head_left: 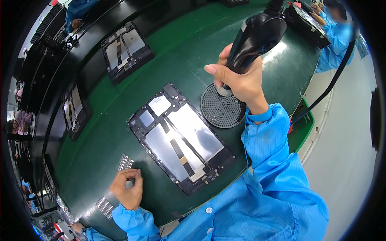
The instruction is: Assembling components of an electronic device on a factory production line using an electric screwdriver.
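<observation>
My right hand [243,80] is wrapped round a black electric screwdriver [257,38], its thick rounded end up and its lower end over a round grey screw tray [221,114] full of small holes. The driver's tip is hard to make out against the tray. An opened tablet [197,134] lies tilted on the table between my hands, showing silvery battery packs, dark flat cables and a black frame. To its lower left, my left hand [128,189] pinches thumb and forefinger together; whatever is between them is too small to tell. Just beyond these fingers lies a sheet of small metal parts [126,161].
Another sheet of small parts [105,207] lies left of my left hand. More opened tablets [126,50] [73,108] sit along the far side of the green table [177,52]. A green bin [303,126] and a black cable [335,76] are at right. Co-workers sit nearby.
</observation>
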